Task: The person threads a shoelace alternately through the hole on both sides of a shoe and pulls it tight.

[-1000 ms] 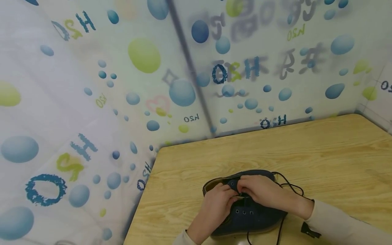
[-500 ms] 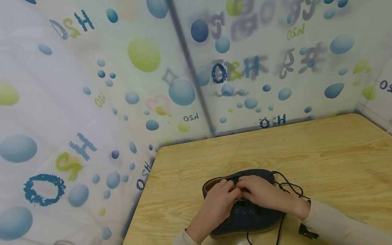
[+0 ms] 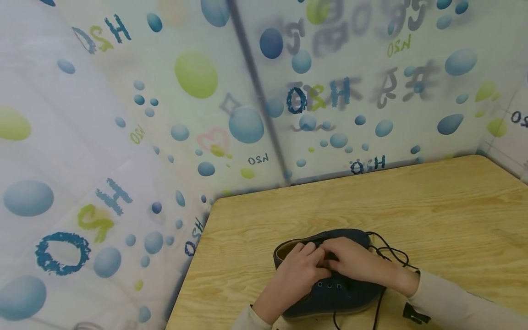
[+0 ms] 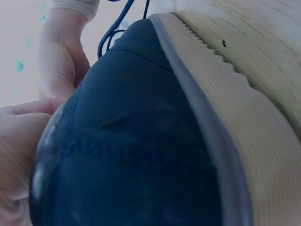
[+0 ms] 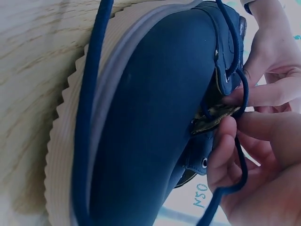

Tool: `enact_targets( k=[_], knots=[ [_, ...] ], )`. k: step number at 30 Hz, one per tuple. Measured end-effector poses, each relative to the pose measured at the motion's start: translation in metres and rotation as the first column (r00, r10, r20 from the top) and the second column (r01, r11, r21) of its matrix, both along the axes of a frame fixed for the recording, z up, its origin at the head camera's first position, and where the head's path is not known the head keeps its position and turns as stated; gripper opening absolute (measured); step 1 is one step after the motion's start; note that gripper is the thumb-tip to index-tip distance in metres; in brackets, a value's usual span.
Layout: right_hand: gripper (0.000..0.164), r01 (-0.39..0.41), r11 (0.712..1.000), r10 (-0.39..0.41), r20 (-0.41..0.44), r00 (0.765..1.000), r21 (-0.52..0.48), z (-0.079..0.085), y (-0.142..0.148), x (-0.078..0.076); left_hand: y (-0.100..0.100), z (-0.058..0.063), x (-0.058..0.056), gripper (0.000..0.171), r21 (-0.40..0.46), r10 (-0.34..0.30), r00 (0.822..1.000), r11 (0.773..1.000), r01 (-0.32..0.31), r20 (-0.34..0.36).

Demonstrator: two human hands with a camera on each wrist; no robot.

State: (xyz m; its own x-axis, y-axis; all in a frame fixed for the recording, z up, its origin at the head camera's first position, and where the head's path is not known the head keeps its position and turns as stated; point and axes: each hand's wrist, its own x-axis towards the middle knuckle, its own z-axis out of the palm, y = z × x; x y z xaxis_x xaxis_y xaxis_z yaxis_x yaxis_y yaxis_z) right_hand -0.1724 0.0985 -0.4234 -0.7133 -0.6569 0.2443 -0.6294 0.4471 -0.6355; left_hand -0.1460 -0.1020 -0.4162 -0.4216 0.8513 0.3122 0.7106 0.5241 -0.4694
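Note:
A dark blue lace-up shoe (image 3: 350, 295) lies on its sole on the table, toe to the right. My left hand (image 3: 294, 279) is at the opening, its fingers curled on the shoe beside the patterned tongue edge (image 5: 211, 118). Close against it, my right hand (image 3: 359, 260) pinches a dark shoelace (image 5: 245, 94) that runs out of a metal eyelet. The fingertips of both hands nearly meet over the tongue. In the left wrist view the shoe's side (image 4: 136, 103) hides much of the work. Several eyelets (image 3: 329, 285) on the near flap show no lace.
Loose lace (image 3: 389, 250) loops on the wooden table (image 3: 412, 201) beyond the toe, and another length (image 3: 377, 307) hangs toward the front edge. A small black fitting (image 3: 415, 314) is under the right sleeve. A patterned wall sheet (image 3: 338, 55) stands behind.
My left fingers have closed in on the right hand, covering a blue flap with an eyelet that showed between them. The left thumb has swung right. The shoe has stayed put.

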Motion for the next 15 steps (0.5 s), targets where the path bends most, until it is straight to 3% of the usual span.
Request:
enact_targets(
  k=[3,5,7,8,9,10,11,12,13,14,15],
  knots=[
    [0.009,0.0,1.0,0.001,-0.007,1.0,0.004,-0.001,0.001,0.0,-0.001,-0.001,-0.001,0.015,0.02,-0.003,1.0,1.0,0.003,0.0],
    [0.011,-0.006,1.0,0.006,0.0,1.0,0.002,-0.003,0.003,0.0,-0.002,-0.001,-0.002,0.011,0.085,-0.016,0.999,0.996,0.013,0.035],
    [0.012,-0.014,1.0,0.014,0.01,1.0,-0.004,-0.004,0.005,0.0,-0.004,-0.001,-0.002,0.007,0.211,-0.056,0.986,0.977,0.023,0.155],
    [0.013,-0.019,1.0,0.019,0.031,0.999,-0.014,-0.005,0.006,0.0,-0.005,-0.001,-0.002,0.007,0.292,-0.096,0.969,0.956,0.025,0.229],
    [0.013,-0.021,0.999,0.023,0.058,0.998,-0.028,-0.005,0.007,0.0,-0.007,-0.001,-0.001,0.008,0.388,-0.154,0.927,0.922,0.01,0.343],
    [0.013,-0.02,0.999,0.024,0.094,0.995,-0.044,-0.006,0.008,0.001,-0.009,0.0,0.0,0.008,0.486,-0.231,0.866,0.874,-0.016,0.444],
    [0.012,-0.018,0.998,0.026,0.126,0.992,-0.061,-0.006,0.009,0.001,-0.011,0.001,0.0,0.009,0.583,-0.329,0.789,0.811,-0.046,0.52],
    [0.012,-0.014,0.997,0.027,0.163,0.986,-0.08,-0.005,0.01,0.001,-0.013,0.003,0.001,0.009,0.664,-0.428,0.692,0.741,-0.1,0.582],
    [0.012,-0.008,0.995,0.027,0.2,0.979,-0.099,-0.005,0.011,0.001,-0.015,0.005,0.001,0.008,0.724,-0.515,0.61,0.674,-0.147,0.603],
    [0.012,0.0,0.993,0.027,0.232,0.972,-0.116,-0.004,0.012,0.001,-0.018,0.007,0.002,0.008,0.758,-0.573,0.545,0.62,-0.2,0.612],
    [0.013,0.008,0.992,0.024,0.253,0.967,-0.127,-0.002,0.013,0.002,-0.02,0.01,0.003,0.009,0.773,-0.605,0.499,0.581,-0.257,0.62]
  ],
)
